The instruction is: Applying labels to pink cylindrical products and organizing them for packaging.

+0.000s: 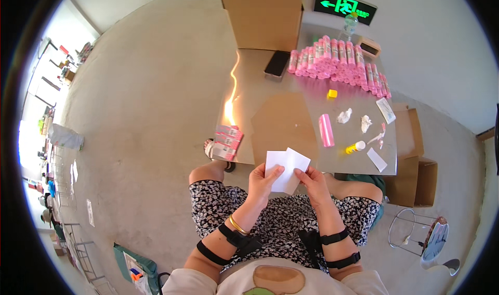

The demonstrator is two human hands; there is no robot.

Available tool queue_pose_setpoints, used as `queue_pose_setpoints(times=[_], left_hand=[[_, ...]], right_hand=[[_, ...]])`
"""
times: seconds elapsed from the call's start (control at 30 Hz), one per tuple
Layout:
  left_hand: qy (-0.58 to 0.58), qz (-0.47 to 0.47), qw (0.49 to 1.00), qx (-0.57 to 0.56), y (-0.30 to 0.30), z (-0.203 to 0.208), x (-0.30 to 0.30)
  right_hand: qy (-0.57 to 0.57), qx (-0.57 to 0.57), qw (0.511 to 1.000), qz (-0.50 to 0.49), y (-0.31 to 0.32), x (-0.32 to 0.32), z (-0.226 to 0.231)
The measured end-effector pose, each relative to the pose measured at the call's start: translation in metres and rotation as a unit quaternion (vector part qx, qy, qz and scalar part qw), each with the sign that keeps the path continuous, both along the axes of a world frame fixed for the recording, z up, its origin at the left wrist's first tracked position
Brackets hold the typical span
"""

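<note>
Two hands [262, 183] [313, 184], two tissues [344, 116] [366, 124], one phone [277, 63], one bottle [349, 26], one glue stick [355, 148], one yellow block [332, 94], one loose roll [326, 130]; the stacked rolls [332, 63] are too many to count.

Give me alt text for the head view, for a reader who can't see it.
A seated person's left hand and right hand hold white paper by the near edge of a grey table. On it are a brown sheet, a lone pink roll, a yellow-and-white tube, a pile of pink rolls and a black phone.
</note>
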State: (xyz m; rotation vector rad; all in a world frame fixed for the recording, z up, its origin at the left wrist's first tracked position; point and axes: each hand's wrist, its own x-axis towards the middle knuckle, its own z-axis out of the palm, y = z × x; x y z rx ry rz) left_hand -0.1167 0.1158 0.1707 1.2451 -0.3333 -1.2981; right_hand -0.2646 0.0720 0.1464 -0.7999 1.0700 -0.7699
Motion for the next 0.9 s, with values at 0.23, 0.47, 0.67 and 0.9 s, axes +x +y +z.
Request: queue_pose_setpoints(times=[0.23,0.47,0.67,0.9], left_hand=[[-0.263,0.033,0.963,-0.037,0.018,-0.020,0.085],[-0.639,0.107,0.757,0.081,-0.015,-0.020,0.168],[-0.780,-0.016,0.618,0.098,-0.035,-0.020,0.159],[-0.794,-0.081,0.582,0.159,-0.039,-0.065,0.134]], right_hand=[[-0.004,-0.018,0.999,-0.047,-0.004,-0.010,-0.017],[0.027,0.011,0.999,-0.034,0.002,-0.030,-0.017],[0.023,0.034,0.998,-0.046,0.005,-0.033,-0.029],[0.025,0.033,0.999,-0.014,0.005,-0.038,-0.035]])
